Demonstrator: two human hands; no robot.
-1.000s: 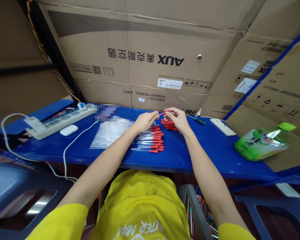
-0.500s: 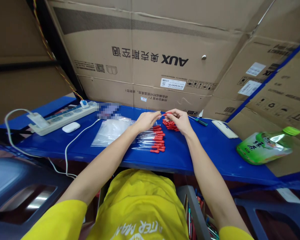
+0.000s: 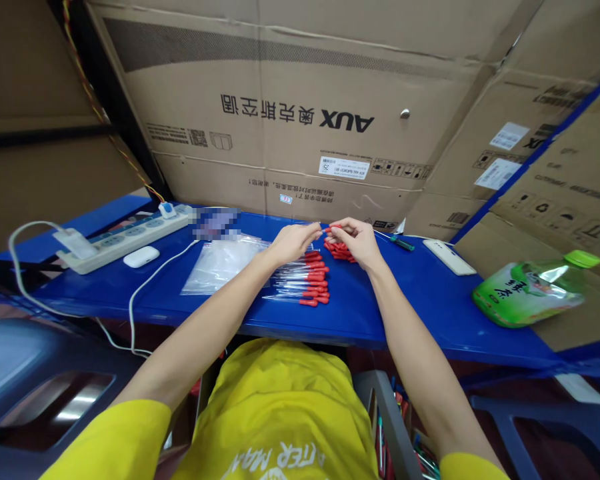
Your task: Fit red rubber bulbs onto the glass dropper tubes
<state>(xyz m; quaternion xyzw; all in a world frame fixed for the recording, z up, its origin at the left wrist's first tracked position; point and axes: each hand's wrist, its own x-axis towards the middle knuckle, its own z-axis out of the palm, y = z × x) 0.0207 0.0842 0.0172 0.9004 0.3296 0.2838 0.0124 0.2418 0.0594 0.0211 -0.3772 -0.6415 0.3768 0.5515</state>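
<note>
My left hand [image 3: 294,243] is closed in a pinch on a thin clear dropper tube, mostly hidden by the fingers. Facing it, my right hand [image 3: 359,241] pinches a red rubber bulb [image 3: 334,227] at the tube's end; whether the bulb sits fully on the tube I cannot make out. Below my left hand lies a row of clear droppers with red bulbs [image 3: 316,276], bulbs to the right. A heap of loose red bulbs [image 3: 338,250] rests under my right hand. Clear plastic bags [image 3: 220,265] lie left of the droppers, partly behind my left forearm.
On the blue table [image 3: 350,313] are a power strip [image 3: 130,239], a white case [image 3: 141,257], a white cable, a green-handled screwdriver [image 3: 403,243], a phone [image 3: 449,257] and a lying green drink bottle [image 3: 527,292]. A large cardboard box [image 3: 290,80] stands behind.
Both hands stay almost in place, still pinching the tube and the red bulb. The camera view has shifted very slightly; nothing else visibly differs.
</note>
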